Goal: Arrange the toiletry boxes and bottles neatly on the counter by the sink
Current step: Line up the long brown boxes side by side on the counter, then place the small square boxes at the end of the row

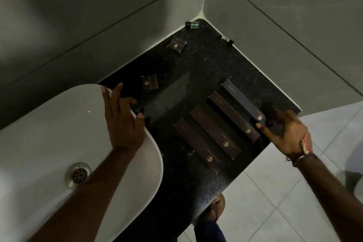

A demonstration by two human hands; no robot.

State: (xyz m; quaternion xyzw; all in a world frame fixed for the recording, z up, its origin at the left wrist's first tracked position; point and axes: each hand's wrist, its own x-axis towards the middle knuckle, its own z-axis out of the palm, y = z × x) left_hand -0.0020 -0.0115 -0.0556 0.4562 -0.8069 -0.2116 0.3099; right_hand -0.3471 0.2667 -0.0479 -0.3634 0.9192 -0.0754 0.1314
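Observation:
Several long dark boxes lie side by side on the black counter; the rightmost long box lies by the counter's right edge. My right hand touches that box's near end with its fingertips, fingers spread, gripping nothing. My left hand hovers open over the sink's rim. A small square box sits just beyond its fingers. Another small box lies farther back. Two small bottles lie on their sides in the far corner: a clear one and a green one.
The white sink with its metal drain fills the left. Grey tiled walls meet at the corner behind the counter. Pale floor tiles lie past the counter's right edge, and my foot shows below the front edge.

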